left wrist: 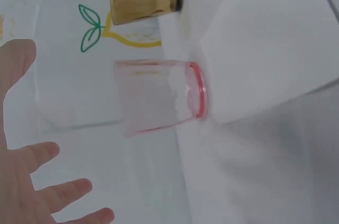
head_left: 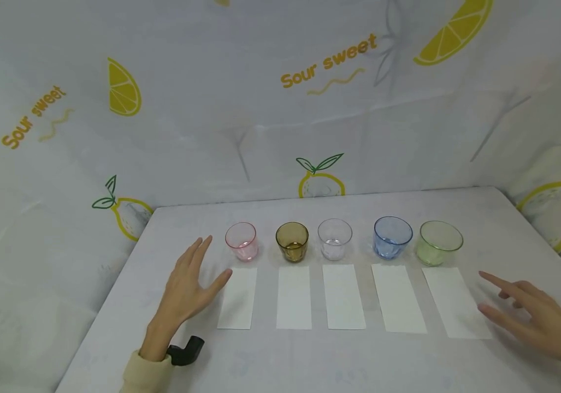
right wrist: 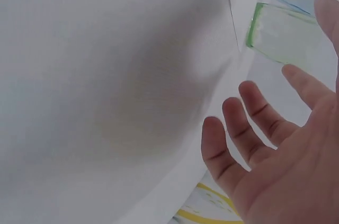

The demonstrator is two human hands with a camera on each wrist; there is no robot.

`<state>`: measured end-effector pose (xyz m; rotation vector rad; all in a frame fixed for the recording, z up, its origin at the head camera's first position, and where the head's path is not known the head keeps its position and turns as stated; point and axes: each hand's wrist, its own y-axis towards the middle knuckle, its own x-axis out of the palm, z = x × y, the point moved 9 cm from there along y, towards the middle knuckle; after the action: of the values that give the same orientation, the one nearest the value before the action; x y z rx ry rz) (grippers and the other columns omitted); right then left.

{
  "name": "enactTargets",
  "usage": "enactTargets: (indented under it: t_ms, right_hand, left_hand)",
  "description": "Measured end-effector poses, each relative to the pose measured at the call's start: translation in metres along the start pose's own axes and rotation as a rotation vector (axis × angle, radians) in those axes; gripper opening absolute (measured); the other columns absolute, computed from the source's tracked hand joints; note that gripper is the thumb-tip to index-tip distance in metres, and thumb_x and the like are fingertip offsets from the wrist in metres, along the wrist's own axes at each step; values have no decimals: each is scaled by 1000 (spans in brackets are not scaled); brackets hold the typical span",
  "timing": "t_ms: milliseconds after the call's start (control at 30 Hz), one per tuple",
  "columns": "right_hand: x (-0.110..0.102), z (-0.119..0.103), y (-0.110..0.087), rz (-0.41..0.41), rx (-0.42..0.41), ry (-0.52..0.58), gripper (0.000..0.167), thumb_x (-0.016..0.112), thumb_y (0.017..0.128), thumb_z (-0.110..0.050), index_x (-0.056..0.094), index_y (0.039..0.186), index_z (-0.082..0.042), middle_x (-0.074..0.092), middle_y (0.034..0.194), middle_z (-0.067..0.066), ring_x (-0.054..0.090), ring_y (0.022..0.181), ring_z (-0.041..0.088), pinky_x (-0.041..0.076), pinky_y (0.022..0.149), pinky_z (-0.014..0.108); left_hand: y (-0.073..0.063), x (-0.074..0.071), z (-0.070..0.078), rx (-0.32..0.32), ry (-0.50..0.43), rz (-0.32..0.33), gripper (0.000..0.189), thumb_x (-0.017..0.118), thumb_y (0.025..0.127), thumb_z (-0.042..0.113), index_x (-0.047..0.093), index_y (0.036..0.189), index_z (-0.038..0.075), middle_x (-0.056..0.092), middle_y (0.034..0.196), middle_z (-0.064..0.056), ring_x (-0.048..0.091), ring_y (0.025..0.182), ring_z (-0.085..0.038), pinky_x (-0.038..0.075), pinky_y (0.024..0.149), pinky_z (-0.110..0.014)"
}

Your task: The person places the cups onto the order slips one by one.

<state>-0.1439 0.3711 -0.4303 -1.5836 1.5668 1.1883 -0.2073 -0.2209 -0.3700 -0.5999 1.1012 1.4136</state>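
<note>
My left hand [head_left: 184, 292] hovers over the left side of the table, fingers extended and thumb spread, holding nothing. Nearest to it is a pink glass [head_left: 242, 244], upright just past the thumb tip. At the right, my right hand [head_left: 533, 316] is held above the table with its index finger pointing toward a green glass [head_left: 437, 248]; the other fingers bend loosely around nothing. Between these two glasses stand an amber glass [head_left: 292, 243], a clear glass [head_left: 334, 241] and a blue glass [head_left: 391, 240]. The left wrist view shows the pink glass [left wrist: 159, 97] apart from the fingers.
Several white paper rectangles [head_left: 294, 300] lie in a row, one in front of each glass. A white cloth covers the table [head_left: 280, 360]. Behind it hangs a white curtain [head_left: 201, 142] printed with lemons. A black object [head_left: 187, 351] shows at my left wrist.
</note>
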Motion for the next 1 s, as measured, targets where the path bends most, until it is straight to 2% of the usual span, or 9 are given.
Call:
enactTargets:
  t_ms: [33, 100, 267, 600, 733, 867, 1000]
  right_hand:
    - [-1, -2, 0, 14, -27, 13, 76, 83, 85, -23, 49, 151, -11, 62, 100, 18, 48, 81, -4, 38, 61, 23]
    - [-1, -5, -1, 33, -78, 37, 80, 87, 79, -19, 51, 151, -18, 61, 98, 10, 41, 79, -13, 36, 59, 19]
    - [7, -7, 2, 23, -133, 55, 83, 92, 72, -16, 55, 146, -21, 55, 96, -2, 43, 77, -11, 37, 60, 17]
    - [23, 7, 7, -118, -99, 72, 82, 90, 75, -22, 52, 148, -23, 56, 103, 4, 40, 81, -11, 40, 63, 18]
    - [26, 10, 8, -132, -112, 89, 82, 91, 74, -21, 53, 146, -25, 55, 103, 2, 38, 83, -10, 39, 66, 16]
    - [30, 13, 10, -153, -102, 104, 83, 91, 74, -23, 53, 147, -26, 50, 101, -2, 35, 82, -8, 36, 65, 17]
    - [30, 14, 10, -169, -98, 139, 84, 91, 75, -21, 51, 148, -29, 44, 98, -6, 34, 81, -4, 33, 65, 17]
  left_hand:
    - [3, 0, 3, 1, -16, 2, 81, 70, 92, 47, 35, 159, 17, 35, 163, -21, 36, 147, -48, 35, 108, -76]
    - [9, -1, 10, 4, -44, 6, 82, 70, 92, 47, 35, 160, 18, 35, 164, -19, 35, 149, -45, 36, 108, -76]
    - [24, 0, 28, 2, -118, -6, 85, 71, 90, 49, 31, 161, 22, 33, 166, -13, 32, 152, -40, 37, 108, -76]
    - [58, 6, 69, 59, -244, -25, 86, 73, 88, 52, 31, 160, 29, 33, 166, -3, 32, 154, -31, 34, 116, -69]
    - [69, 13, 85, 90, -281, -32, 87, 74, 87, 52, 32, 160, 29, 34, 165, -3, 33, 152, -31, 35, 116, -67]
    - [79, 20, 105, 143, -292, -26, 87, 73, 87, 51, 34, 160, 24, 38, 163, -4, 36, 151, -30, 38, 116, -64]
    - [88, 29, 124, 192, -318, -47, 88, 72, 87, 52, 33, 160, 23, 37, 163, -2, 35, 152, -27, 38, 117, -61]
